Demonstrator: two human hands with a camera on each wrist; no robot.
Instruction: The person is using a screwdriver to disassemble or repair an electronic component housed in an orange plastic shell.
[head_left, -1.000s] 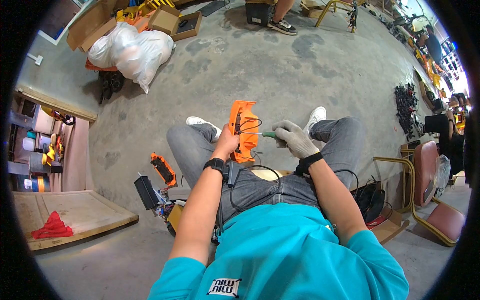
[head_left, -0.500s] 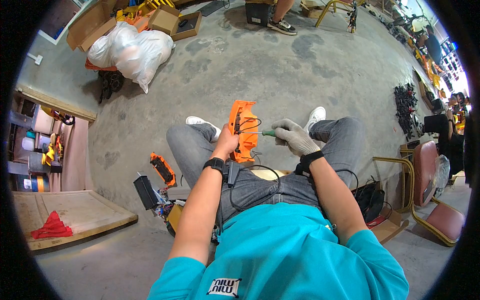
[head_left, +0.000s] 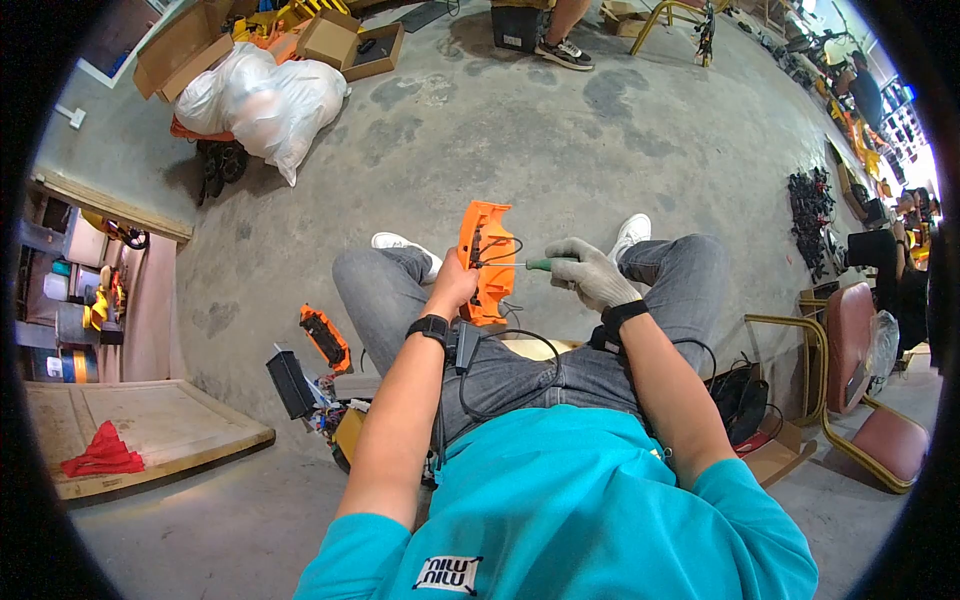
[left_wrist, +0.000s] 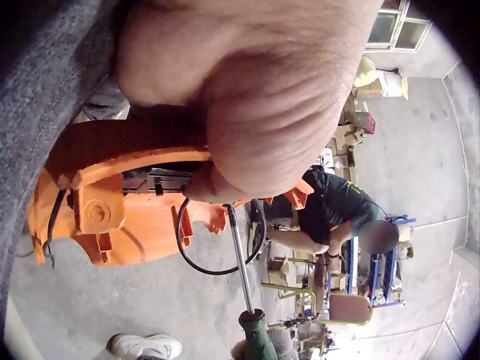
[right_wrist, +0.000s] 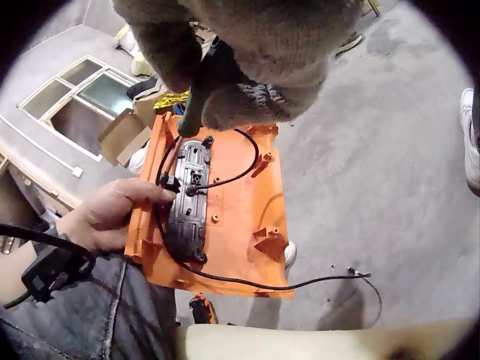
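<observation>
My bare left hand (head_left: 456,282) grips the left edge of an orange plastic cover (head_left: 493,292), held up between the knees. Fixed inside the cover is a long dark light-like unit (right_wrist: 187,225) with a thin black cable (right_wrist: 247,283) running from it. In a knitted glove, my right hand (head_left: 597,278) holds a screwdriver (head_left: 538,264) by its green handle. The screwdriver's shaft (left_wrist: 241,259) points at the unit, close to my left thumb (right_wrist: 161,195). The glove and handle partly cover the tip in the right wrist view.
A smaller orange part (head_left: 326,338) lies on the floor left of my leg, near a black box (head_left: 291,385) and loose parts. White bags (head_left: 265,105) and cartons stand at the far left. A chair (head_left: 880,440) is at the right. Another person sits ahead.
The gloved fingers of my right hand have shifted slightly around the screwdriver handle. My left hand and the orange cover stay in place.
</observation>
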